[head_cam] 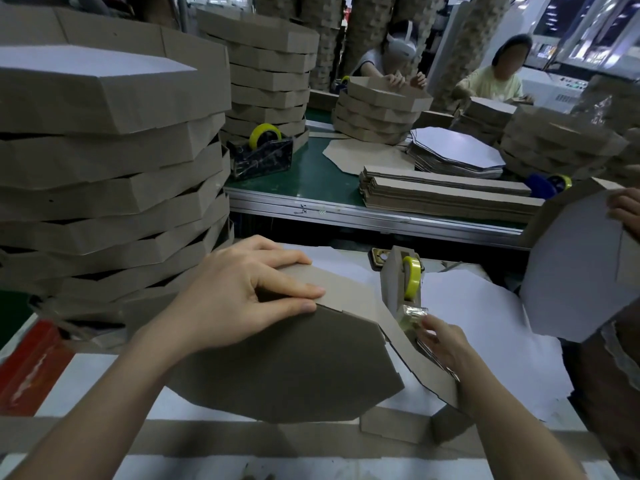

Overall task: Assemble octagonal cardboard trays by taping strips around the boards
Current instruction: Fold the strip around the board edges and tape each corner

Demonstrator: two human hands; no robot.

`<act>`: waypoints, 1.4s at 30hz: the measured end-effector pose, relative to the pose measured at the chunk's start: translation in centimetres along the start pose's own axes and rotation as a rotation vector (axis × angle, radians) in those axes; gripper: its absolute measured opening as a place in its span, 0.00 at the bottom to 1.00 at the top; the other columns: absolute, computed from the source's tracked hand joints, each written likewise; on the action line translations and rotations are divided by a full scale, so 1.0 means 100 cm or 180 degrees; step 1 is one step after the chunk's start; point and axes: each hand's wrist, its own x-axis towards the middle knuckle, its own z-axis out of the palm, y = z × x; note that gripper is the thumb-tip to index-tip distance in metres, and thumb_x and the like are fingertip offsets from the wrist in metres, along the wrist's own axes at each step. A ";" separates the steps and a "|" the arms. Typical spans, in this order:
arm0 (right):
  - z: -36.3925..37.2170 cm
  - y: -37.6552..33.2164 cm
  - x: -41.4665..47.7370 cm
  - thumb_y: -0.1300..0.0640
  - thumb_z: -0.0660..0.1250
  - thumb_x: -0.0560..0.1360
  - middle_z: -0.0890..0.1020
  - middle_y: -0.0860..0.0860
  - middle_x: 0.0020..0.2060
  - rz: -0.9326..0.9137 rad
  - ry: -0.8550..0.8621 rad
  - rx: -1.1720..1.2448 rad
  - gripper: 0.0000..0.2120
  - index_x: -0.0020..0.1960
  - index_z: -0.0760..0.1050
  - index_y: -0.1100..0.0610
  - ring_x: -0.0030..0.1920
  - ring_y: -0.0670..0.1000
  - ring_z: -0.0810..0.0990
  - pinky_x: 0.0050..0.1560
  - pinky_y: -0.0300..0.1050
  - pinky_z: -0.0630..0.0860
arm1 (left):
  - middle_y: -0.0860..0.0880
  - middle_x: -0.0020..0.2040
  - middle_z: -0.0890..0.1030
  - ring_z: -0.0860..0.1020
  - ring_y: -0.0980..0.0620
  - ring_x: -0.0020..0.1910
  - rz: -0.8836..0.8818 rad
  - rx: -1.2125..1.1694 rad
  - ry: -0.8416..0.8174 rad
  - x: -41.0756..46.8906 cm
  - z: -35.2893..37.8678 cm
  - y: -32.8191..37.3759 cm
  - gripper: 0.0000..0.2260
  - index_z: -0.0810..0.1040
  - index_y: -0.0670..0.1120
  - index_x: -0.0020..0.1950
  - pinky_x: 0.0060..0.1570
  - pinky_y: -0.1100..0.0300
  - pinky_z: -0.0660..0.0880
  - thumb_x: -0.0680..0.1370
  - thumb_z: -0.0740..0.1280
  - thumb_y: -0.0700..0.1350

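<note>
A brown octagonal board (287,368) lies tilted on the white table in front of me. My left hand (242,292) grips its upper edge together with a brown cardboard strip (349,289) that runs along the board's right side down to the lower right. My right hand (440,341) pinches the end of the clear tape at the cutter of a cardboard-covered tape dispenser (403,282) with a yellow roll, just right of the board.
A tall stack of finished trays (104,174) stands at the left. Across the green bench (311,178) lie strips (450,192), white boards (457,150), another dispenser (263,150) and more stacks. Two people work at the back. Another person's hand (623,209) holds a tray at right.
</note>
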 end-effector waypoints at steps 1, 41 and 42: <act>-0.003 0.003 0.001 0.62 0.71 0.75 0.81 0.60 0.40 -0.0019 0.0032 -0.0312 0.08 0.46 0.79 0.68 0.40 0.53 0.79 0.39 0.43 0.78 | 0.66 0.59 0.79 0.73 0.61 0.58 -0.0009 0.0004 0.0007 0.000 0.000 0.000 0.11 0.79 0.73 0.51 0.52 0.49 0.75 0.72 0.62 0.67; 0.158 -0.064 -0.345 0.73 0.51 0.75 0.76 0.56 0.29 -0.0758 -0.2050 0.0188 0.17 0.34 0.74 0.64 0.16 0.42 0.59 0.16 0.32 0.55 | 0.58 0.64 0.75 0.70 0.60 0.64 -0.0238 -0.0466 -0.0141 -0.080 -0.045 -0.047 0.20 0.59 0.64 0.60 0.57 0.57 0.67 0.78 0.67 0.48; 0.159 -0.061 -0.346 0.73 0.51 0.75 0.79 0.55 0.29 -0.0740 -0.2016 0.0221 0.17 0.35 0.74 0.64 0.16 0.42 0.59 0.16 0.31 0.55 | 0.59 0.63 0.74 0.70 0.59 0.65 -0.0206 -0.0451 -0.0149 -0.082 -0.045 -0.047 0.20 0.61 0.64 0.60 0.58 0.57 0.68 0.78 0.67 0.47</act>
